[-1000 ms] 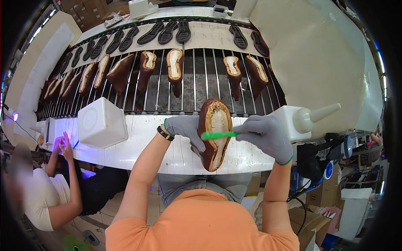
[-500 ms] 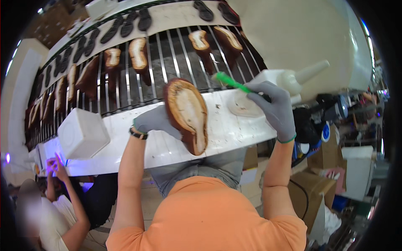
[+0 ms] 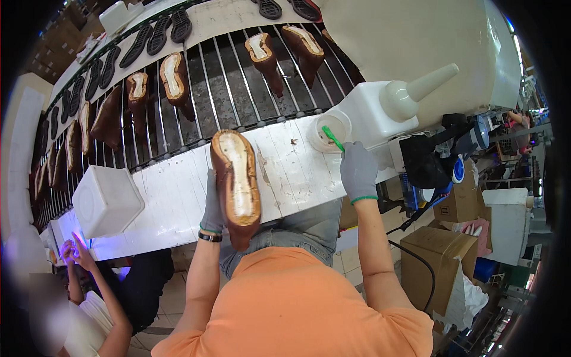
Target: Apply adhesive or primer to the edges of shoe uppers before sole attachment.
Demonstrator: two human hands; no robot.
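My gloved left hand (image 3: pixel 212 205) grips a brown leather shoe upper (image 3: pixel 239 172) by its side, over the front edge of the white table. Its underside faces up, with a pale white middle and a tan rim. In my gloved right hand (image 3: pixel 359 169) is a green-handled brush (image 3: pixel 333 139), its end down in a small round translucent tub (image 3: pixel 314 138). My fingers partly hide the brush's near end. Behind the tub stands a white plastic bottle (image 3: pixel 376 122) with a long cone spout.
Several similar uppers (image 3: pixel 173 77) lie on a rack of metal bars (image 3: pixel 215 89) beyond the table (image 3: pixel 285 172). Dark soles (image 3: pixel 159 35) line the strip behind it. A white square container (image 3: pixel 107 202) sits at left, near a co-worker's hands (image 3: pixel 77 251). Cardboard boxes (image 3: pixel 437 256) are at right.
My right hand has lowered the brush from above the table into the tub. The upper in my left hand has turned and shifted left and nearer my body. The view has shifted slightly.
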